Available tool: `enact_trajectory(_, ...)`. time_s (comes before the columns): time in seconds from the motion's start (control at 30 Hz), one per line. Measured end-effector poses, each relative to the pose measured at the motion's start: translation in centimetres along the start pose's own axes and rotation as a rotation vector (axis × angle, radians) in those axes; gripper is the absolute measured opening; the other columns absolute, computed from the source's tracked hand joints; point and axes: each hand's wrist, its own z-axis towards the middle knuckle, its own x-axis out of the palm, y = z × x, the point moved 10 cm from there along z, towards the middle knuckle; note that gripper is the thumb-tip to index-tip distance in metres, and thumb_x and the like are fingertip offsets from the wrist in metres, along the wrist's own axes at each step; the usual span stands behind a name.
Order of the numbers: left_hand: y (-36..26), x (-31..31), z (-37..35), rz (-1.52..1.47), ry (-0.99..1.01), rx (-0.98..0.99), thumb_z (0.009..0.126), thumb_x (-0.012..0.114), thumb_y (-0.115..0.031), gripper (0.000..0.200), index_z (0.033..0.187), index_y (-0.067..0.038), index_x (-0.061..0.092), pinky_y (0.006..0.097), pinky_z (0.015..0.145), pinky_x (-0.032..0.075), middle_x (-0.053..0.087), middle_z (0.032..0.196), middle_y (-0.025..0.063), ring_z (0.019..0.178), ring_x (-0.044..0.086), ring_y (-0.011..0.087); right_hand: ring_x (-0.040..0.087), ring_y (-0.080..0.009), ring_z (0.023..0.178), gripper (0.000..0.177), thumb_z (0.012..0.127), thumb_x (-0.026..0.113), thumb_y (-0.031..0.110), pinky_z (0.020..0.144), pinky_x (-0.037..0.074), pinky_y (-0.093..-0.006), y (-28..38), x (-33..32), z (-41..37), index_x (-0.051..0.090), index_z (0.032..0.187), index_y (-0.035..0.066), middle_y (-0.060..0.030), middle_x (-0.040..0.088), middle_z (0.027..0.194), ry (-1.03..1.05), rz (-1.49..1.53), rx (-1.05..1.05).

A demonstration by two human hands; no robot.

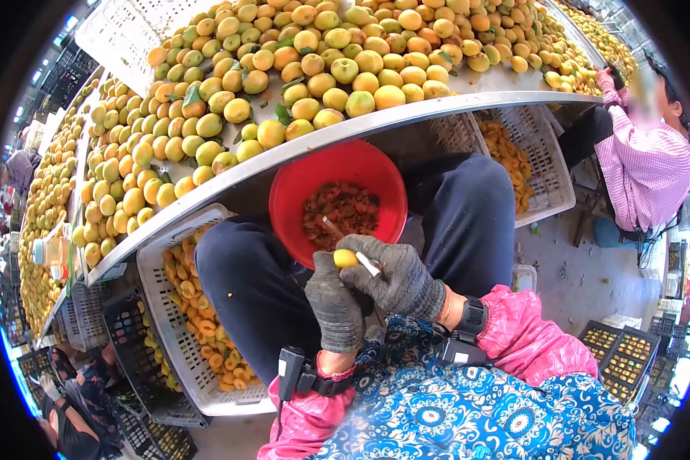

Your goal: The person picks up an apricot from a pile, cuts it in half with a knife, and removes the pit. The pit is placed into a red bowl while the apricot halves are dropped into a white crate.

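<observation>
My gloved left hand [335,303] is closed around a small yellow apricot [346,258], holding it up above my lap. My right hand [402,280], also in a grey glove, grips a small knife [369,264] with a pale handle; its thin blade points up and left past the fruit. The right fingers press close against the apricot's side. Just beyond both hands, a red bucket [391,180] stands between my knees, with a heap of reddish-brown pits [341,211] in its bottom.
A metal-edged table [406,111] heaped with apricots [345,70] curves ahead. White crates of halved apricots stand at left [159,284] and right [548,165]. A person in a pink checked top [642,169] sits at far right. Dark trays [629,356] lie at lower right.
</observation>
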Motion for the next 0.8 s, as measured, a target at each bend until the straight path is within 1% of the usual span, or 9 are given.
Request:
enact_trajectory(0.03,-2.3,-0.2,0.0,0.165,-0.095,0.286,0.102,0.039,-0.034,0.044,0.084,0.000,0.060,0.0308,0.051,0.043,0.060,0.065,0.0056,0.058,0.057,0.0137,0.070,-0.0265,0.085,0.040,0.086,0.070,0.025,0.073,0.053,-0.0330,-0.5,-0.6,0.3,0.060,0.116,0.001,-0.0194,0.068,0.089,-0.075,0.110,0.011)
enact_trajectory(0.07,0.0,0.6,0.1,-0.023,-0.028,0.024,0.102,0.038,-0.030,0.039,0.093,0.001,0.060,0.0325,0.057,0.044,0.060,0.070,0.0075,0.064,0.057,0.0155,0.070,-0.0265,0.085,0.040,0.086,0.070,0.025,0.073,0.053,-0.0330,-0.7,-1.0,0.5,0.060,0.116,0.001,-0.0194,0.068,0.089,-0.084,0.115,0.020)
enact_trajectory(0.2,1.6,3.2,1.0,-0.272,0.118,-0.052,0.101,0.040,-0.031,0.037,0.103,0.000,0.060,0.0288,0.067,0.047,0.064,0.085,0.0093,0.075,0.058,0.0152,0.064,-0.0126,0.071,0.032,0.091,0.066,0.030,0.064,0.050,-0.0251,-3.6,-3.6,0.7,0.066,0.102,0.000,-0.0067,0.067,0.077,-0.188,0.294,0.299)
enact_trajectory(0.3,1.3,5.2,1.0,-0.617,0.205,-0.272,0.100,0.041,-0.033,0.039,0.105,0.001,0.061,0.0292,0.075,0.050,0.065,0.092,0.0097,0.082,0.061,0.0174,0.045,-0.0057,0.041,0.033,0.093,0.060,0.039,0.037,0.031,-0.0205,-6.1,-4.6,-0.1,0.063,0.081,0.008,0.0017,0.054,0.059,-0.227,0.746,0.683)
enact_trajectory(0.53,4.1,7.7,0.1,-1.094,0.454,-0.550,0.098,0.043,-0.036,0.037,0.113,-0.006,0.059,0.0364,0.081,0.052,0.064,0.102,0.0100,0.092,0.062,0.0224,0.045,-0.0045,0.042,0.030,0.092,0.063,0.034,0.036,0.033,-0.0200,3.6,-5.8,5.1,0.063,0.093,0.003,0.0022,0.052,0.057,-0.145,0.763,0.526)
enact_trajectory(0.6,2.7,6.5,-0.6,-1.376,0.602,-0.346,0.099,0.041,-0.030,0.036,0.122,-0.005,0.053,0.0348,0.085,0.052,0.062,0.109,0.0106,0.097,0.062,0.0240,0.050,-0.0042,0.051,0.027,0.091,0.065,0.029,0.044,0.039,-0.0203,8.3,-0.4,7.9,0.064,0.096,0.002,0.0029,0.054,0.062,0.055,1.057,0.296)
enact_trajectory(0.67,3.8,3.0,-0.8,-0.907,0.277,-0.091,0.099,0.041,-0.032,0.040,0.129,-0.008,0.048,0.0377,0.091,0.050,0.059,0.119,0.0100,0.105,0.059,0.0253,0.059,-0.0094,0.063,0.029,0.091,0.064,0.027,0.052,0.046,-0.0247,13.2,3.6,9.3,0.062,0.109,0.004,-0.0001,0.058,0.070,0.200,0.599,0.094)
enact_trajectory(0.73,3.4,1.8,-1.4,-1.112,0.087,-0.547,0.099,0.041,-0.038,0.041,0.126,-0.009,0.051,0.0363,0.078,0.053,0.062,0.109,0.0115,0.091,0.063,0.0247,0.055,-0.0075,0.056,0.028,0.092,0.063,0.027,0.047,0.042,-0.0231,12.8,3.7,9.8,0.063,0.107,0.004,0.0015,0.056,0.066,0.101,0.644,0.124)
enact_trajectory(0.8,0.9,1.4,-1.0,-1.312,0.289,-0.544,0.099,0.042,-0.039,0.039,0.120,-0.008,0.053,0.0328,0.064,0.050,0.062,0.098,0.0110,0.075,0.060,0.0220,0.045,-0.0036,0.043,0.027,0.093,0.062,0.028,0.037,0.033,-0.0197,10.8,1.6,10.0,0.064,0.103,0.003,0.0047,0.053,0.060,-0.151,0.751,0.191)
